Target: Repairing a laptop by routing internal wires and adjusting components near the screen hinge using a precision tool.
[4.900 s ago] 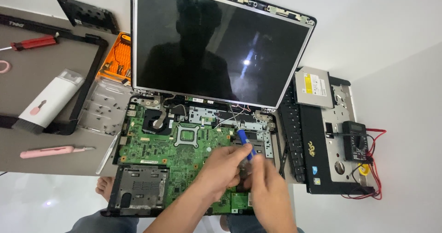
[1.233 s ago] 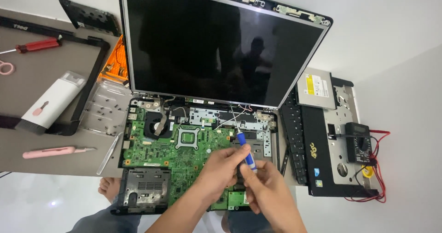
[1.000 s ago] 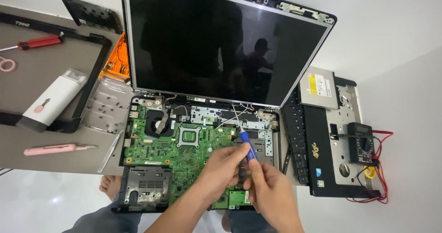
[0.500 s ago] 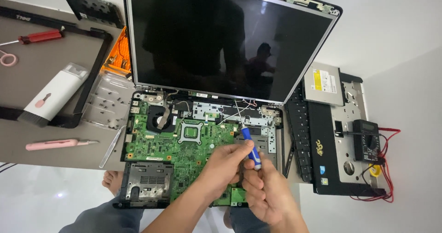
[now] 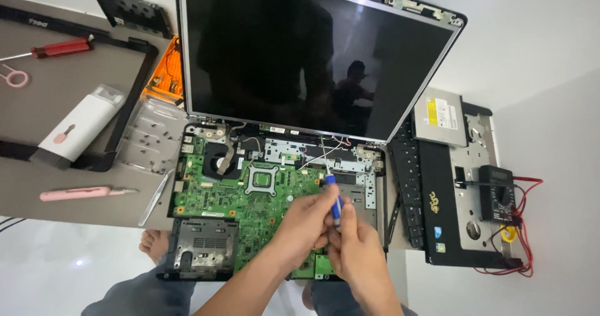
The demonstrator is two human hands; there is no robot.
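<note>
Over motherboard (image 5: 250,197), both hands (image 5: 325,228) gripping screwdriver (image 5: 334,197)

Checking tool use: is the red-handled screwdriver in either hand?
No, the red-handled screwdriver lies untouched on the brown table; both hands grip a blue-handled screwdriver.

Dark laptop screen (image 5: 312,53) standing open far centre, reflecting a silhouette. Yellow-white label (image 5: 439,111) sitting on silver optical drive, right. Small multimeter display (image 5: 497,176) showing grey, far right.

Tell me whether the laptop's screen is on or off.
Off. The screen is dark all over, showing only reflections of the room, while both hands hold a blue screwdriver over the bare motherboard.
</note>
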